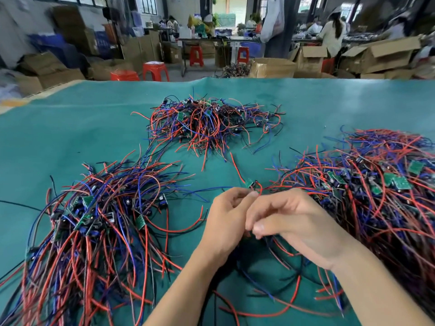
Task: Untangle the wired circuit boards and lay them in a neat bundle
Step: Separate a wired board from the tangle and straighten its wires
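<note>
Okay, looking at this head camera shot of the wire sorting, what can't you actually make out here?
- Head view: what the left hand and right hand pinch below the small green board is covered by the fingers.
- Right wire pile: cut off by the right edge.
- Left bundle: cut off by the bottom edge.
- Background workers and cartons: blurred.
</note>
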Demonstrator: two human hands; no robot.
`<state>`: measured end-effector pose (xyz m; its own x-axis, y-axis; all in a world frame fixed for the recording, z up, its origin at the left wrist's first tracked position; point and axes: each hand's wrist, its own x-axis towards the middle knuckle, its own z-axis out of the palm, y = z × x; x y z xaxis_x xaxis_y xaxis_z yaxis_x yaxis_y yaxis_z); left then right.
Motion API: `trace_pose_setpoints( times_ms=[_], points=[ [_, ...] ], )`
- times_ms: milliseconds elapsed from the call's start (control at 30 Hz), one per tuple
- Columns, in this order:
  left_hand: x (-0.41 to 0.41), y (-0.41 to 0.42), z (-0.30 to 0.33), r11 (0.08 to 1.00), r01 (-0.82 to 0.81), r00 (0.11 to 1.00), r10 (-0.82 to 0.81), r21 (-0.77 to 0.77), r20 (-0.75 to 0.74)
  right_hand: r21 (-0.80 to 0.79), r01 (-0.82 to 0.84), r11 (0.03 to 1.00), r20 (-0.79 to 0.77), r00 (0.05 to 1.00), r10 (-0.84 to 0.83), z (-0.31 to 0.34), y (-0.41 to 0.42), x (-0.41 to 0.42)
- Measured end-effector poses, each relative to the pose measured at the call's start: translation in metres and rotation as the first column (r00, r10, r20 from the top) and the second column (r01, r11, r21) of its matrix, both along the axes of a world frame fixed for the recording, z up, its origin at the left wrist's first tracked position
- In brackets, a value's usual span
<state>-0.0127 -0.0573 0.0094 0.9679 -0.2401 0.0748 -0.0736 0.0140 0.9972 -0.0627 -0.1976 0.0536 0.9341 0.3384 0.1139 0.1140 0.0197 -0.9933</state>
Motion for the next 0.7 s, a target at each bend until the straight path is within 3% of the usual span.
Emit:
trace_pose_setpoints(
  times_ms=[167, 300, 333, 400, 467, 500, 533, 700],
  points=[
    [0.000, 0.000, -0.001, 0.999, -0.027, 1.000, 0.028, 0.024, -0.013, 0.005, -0.286, 0.958, -0.128, 0.950, 0.284, -0.003, -0.003, -0.001],
    [-0.001, 0.001, 0.000, 1.000, -0.020, 1.000, 0.020, 0.009, 0.002, -0.011, -0.274, 0.962, -0.163, 0.949, 0.268, -0.006, -0.006, 0.001],
    [-0.001, 0.002, 0.000, 1.000, -0.023, 1.000, 0.023, 0.008, 0.006, 0.013, -0.206, 0.978, -0.161, 0.965, 0.206, -0.007, -0.006, 0.003],
    [-0.001, 0.000, 0.001, 1.000, -0.012, 1.000, 0.012, -0.029, -0.014, -0.008, 0.130, 0.991, -0.116, 0.985, -0.131, -0.010, -0.010, 0.010],
    [-0.002, -0.002, 0.002, 0.998, 0.014, 0.999, -0.016, -0.054, -0.030, -0.072, 0.532, 0.843, -0.055, 0.842, -0.536, -0.017, -0.014, 0.017],
    [-0.002, -0.002, 0.001, 0.998, 0.034, 0.999, -0.035, -0.051, -0.024, -0.093, 0.637, 0.765, -0.026, 0.766, -0.642, -0.021, -0.015, 0.020],
    [-0.002, -0.002, 0.001, 0.997, 0.062, 0.998, -0.063, -0.045, -0.013, -0.087, 0.672, 0.735, -0.006, 0.738, -0.675, -0.023, -0.013, 0.022],
    [-0.004, 0.000, 0.001, 0.986, 0.163, 0.986, -0.162, -0.035, 0.023, -0.145, 0.586, 0.797, 0.054, 0.809, -0.585, -0.028, 0.001, 0.020]
  ],
)
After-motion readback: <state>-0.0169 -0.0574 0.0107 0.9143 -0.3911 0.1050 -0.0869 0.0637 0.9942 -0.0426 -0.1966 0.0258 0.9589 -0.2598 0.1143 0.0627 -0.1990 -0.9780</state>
